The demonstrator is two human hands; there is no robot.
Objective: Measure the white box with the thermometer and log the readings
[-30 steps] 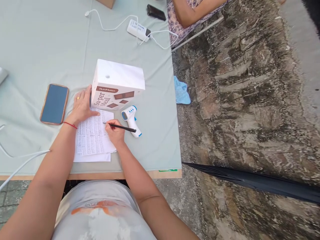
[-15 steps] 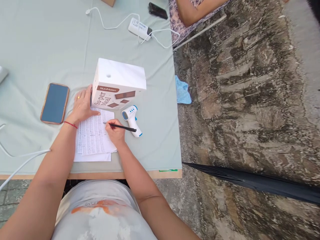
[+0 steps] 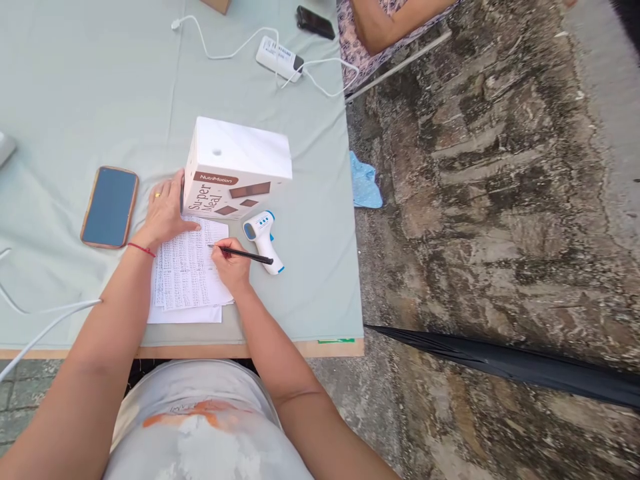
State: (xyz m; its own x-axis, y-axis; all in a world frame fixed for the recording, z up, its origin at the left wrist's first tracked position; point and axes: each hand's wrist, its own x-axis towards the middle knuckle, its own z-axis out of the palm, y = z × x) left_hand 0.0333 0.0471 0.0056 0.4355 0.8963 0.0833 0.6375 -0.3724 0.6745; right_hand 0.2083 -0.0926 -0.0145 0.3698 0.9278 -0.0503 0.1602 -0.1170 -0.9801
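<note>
My right hand [image 3: 232, 265] pinches a black pen [image 3: 247, 255], its tip at the right part of a sheet of paper [image 3: 183, 273] covered in rows of small handwriting. Flat beside the lower left edge of a white box [image 3: 235, 167] lies my left hand [image 3: 165, 210], fingers stretched out and thumb on the sheet's upper part. The box is printed "NutriMotion Super Meal" and stands over the top of the paper. A white and blue infrared thermometer [image 3: 264, 241] rests just right of my right hand, with the pen's end passing over its handle.
A phone [image 3: 109, 207] lies left of my left hand. Farther back are a white power bank [image 3: 279, 59] with a white cable and a black device [image 3: 315, 23]. Another person's arm [image 3: 375, 27] shows at the table's far right corner. A white cable [image 3: 50, 327] crosses my left forearm.
The pen tip has shifted very slightly to the right on the sheet. My left hand, the box and the thermometer stay where they were.
</note>
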